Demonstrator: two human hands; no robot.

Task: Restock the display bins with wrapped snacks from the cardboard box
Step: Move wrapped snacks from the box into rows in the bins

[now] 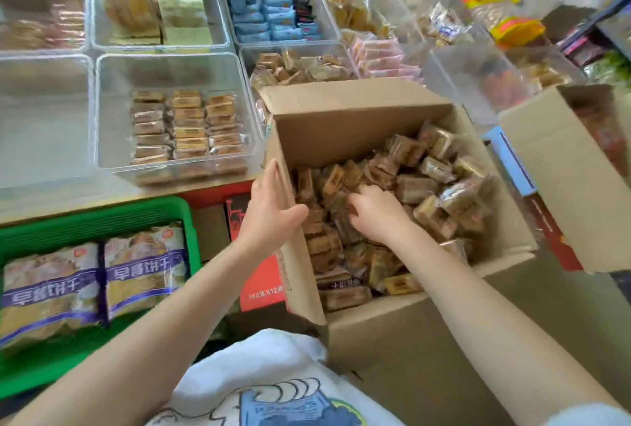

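Picking, apparently: right hand curls round wrapped snacks in the cardboard box; flat-fingered left hand steadies its wall. Next, a firm lift to the display bin beyond the left hand.

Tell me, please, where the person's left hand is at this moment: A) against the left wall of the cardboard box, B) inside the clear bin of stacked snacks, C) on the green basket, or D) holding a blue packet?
A: the left hand rests with straight fingers against the left wall of the cardboard box, while the right hand reaches among the wrapped snacks inside.
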